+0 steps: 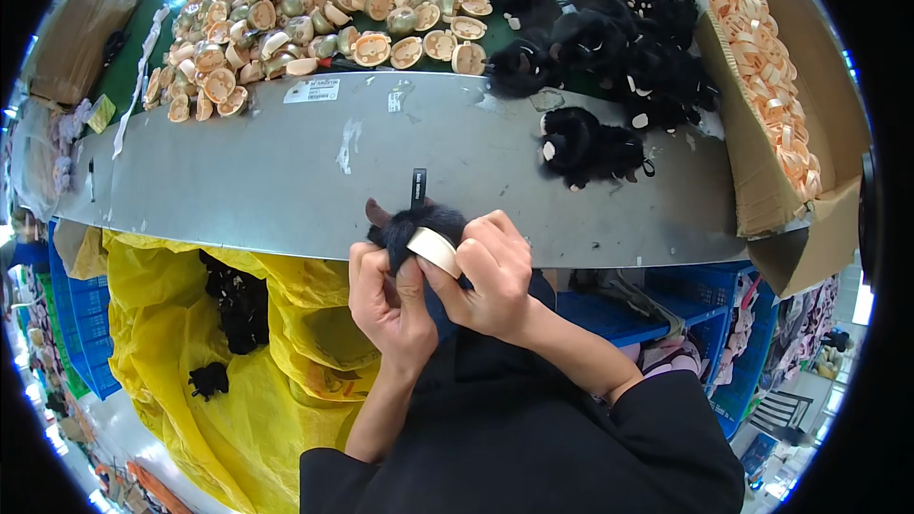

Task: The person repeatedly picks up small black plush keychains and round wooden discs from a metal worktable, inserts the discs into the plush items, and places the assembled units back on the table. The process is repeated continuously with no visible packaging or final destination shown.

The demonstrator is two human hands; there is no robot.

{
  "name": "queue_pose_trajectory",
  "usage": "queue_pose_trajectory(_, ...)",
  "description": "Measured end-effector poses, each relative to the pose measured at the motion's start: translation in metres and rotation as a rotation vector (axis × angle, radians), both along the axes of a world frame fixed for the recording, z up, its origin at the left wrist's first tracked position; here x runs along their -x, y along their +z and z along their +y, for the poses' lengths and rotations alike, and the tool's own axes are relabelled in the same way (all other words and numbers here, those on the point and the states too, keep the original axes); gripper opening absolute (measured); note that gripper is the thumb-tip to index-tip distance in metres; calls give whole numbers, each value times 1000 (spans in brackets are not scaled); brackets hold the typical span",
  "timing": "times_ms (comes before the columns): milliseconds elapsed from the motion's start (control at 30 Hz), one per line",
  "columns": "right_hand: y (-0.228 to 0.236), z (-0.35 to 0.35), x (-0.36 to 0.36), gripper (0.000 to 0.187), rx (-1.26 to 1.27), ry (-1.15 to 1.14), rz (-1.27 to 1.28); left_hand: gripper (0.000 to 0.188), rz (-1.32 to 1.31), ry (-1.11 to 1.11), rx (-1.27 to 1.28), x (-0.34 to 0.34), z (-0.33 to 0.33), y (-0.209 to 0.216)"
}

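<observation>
At the near edge of the metal table, both my hands hold a small black plush toy (405, 231). A brownish ear-like piece sticks up from it, and a black tag (419, 188) stands at its top. My left hand (392, 309) is closed on the plush's left side, thumb against the fur. My right hand (493, 276) pinches a cream curved band (436, 251) that lies against the plush. Fingers hide part of the band and the toy's underside, so I cannot tell how far the band goes round it.
Cream and greenish plastic shells (219, 86) are heaped at the back left of the table (286, 171). Black plush toys (586, 148) lie at the back right. Beside them a cardboard box (738, 124) holds cream bands. Below left hangs a yellow bag (162, 324) with black plush pieces.
</observation>
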State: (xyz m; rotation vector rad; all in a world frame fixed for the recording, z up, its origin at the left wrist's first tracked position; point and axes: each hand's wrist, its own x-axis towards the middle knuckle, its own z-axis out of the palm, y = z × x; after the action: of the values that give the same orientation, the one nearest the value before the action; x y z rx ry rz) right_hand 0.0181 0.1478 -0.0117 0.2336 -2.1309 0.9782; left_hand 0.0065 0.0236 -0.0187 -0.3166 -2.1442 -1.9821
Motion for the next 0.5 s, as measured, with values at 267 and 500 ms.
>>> queue_pose_trajectory(267, -6, 2, 10, 39, 63, 21, -124, 25, -112, -32, 71, -2, -5, -13)
queue_pose_trajectory(500, 2, -4, 17, 21, 726, 127, -405, 25, 73, -33, 276, -1, -1, 4)
